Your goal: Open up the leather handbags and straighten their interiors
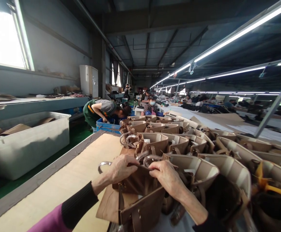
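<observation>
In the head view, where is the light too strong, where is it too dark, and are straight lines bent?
Head view: the window at top left is blown out white; the tube lights glare; the lower right corner falls into deep shadow; beams and table edges bow from wide-angle distortion; both hands, left hand and right hand, on the brown bag, are fairly sharp.

Brown leather handbag [140,193]: upright at near table edge, mouth open, front flap hanging forward, clear-wrapped handles at top.
</observation>
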